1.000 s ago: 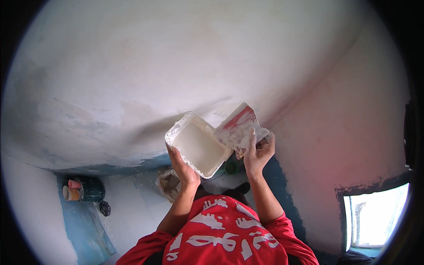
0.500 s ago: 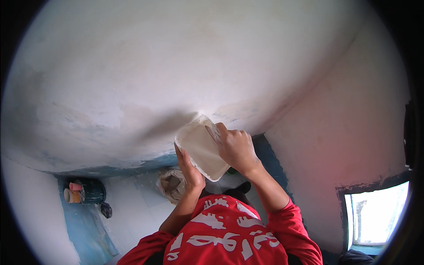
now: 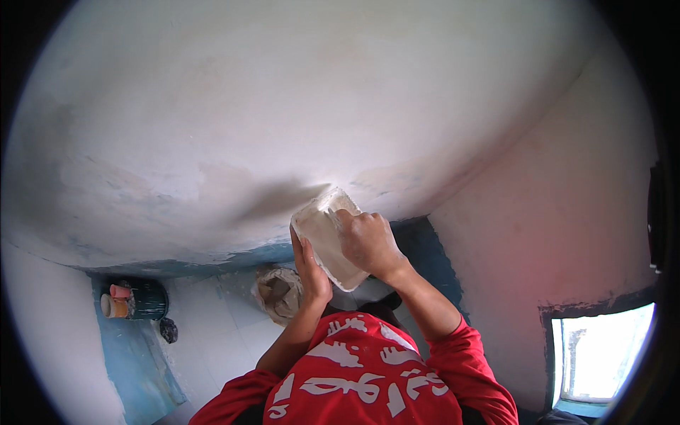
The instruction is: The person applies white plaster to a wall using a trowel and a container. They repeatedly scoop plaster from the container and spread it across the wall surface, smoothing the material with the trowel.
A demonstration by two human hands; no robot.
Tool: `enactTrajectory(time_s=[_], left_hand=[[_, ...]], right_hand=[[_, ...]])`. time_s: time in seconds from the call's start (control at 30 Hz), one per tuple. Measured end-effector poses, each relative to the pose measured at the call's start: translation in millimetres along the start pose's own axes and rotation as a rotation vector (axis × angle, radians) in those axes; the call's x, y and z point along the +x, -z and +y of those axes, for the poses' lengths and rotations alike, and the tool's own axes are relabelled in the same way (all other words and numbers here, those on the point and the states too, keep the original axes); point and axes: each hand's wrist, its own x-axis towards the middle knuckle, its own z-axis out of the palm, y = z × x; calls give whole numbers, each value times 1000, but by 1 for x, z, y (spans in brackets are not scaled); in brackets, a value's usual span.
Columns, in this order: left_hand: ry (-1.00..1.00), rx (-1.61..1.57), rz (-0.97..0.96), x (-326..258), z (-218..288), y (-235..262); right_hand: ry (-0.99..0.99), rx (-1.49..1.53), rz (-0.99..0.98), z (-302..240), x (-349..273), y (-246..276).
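My left hand point(image 3: 313, 275) grips a shallow rectangular tray point(image 3: 345, 286) by its left side, thumb along the rim and fingers behind it. The tray is tilted and holds off-white paste, which also crusts its edges. Over the tray's right side, my right hand point(image 3: 373, 244) is closed, its fingers smeared white and pointing into the paste near the far end. Whatever it grips is mostly hidden and too small to name. Just beyond the tray stands a whitish, patchy wall point(image 3: 319, 106), with the tray's shadow falling on it.
An open sack point(image 3: 280, 293) stands on the floor left of my legs. Farther left are a dark bucket point(image 3: 151, 299), a pink cup point(image 3: 120, 291), an orange container point(image 3: 113, 307) and a black plastic bag point(image 3: 168, 331). A side wall with a bright window point(image 3: 605, 354) rises at right.
My right hand has moved left and slightly down over the tray, its fingers now deeper over the paste. The tray has shifted slightly right in the view.
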Motion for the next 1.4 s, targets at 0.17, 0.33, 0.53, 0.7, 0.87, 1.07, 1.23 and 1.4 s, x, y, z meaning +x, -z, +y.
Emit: enactTrajectory(time_s=[0.17, 0.33, 0.53, 0.7, 0.87, 1.07, 1.23, 1.4], left_hand=[[33, -25, 18, -1, -2, 1], [76, -99, 44, -4, -1, -1], [102, -120, 47, -4, -1, 0], [82, -108, 33, -1, -6, 4], [112, -96, 12, 0, -2, 2], [144, -56, -30, 2, 0, 5], [178, -72, -20, 2, -6, 8], [220, -112, -6, 3, -13, 13]], right_hand=[[30, 22, -65, -6, 2, 3], [16, 93, -117, -4, 2, 0], [-55, 229, -121, -5, 3, -5], [-71, 392, -52, -3, 4, -4], [-86, 520, -21, 14, 3, -14], [-224, 760, -90, 35, 1, -19], [-327, 1041, -111, 54, -3, -24], [-430, 1279, -45, 69, -12, -14]])
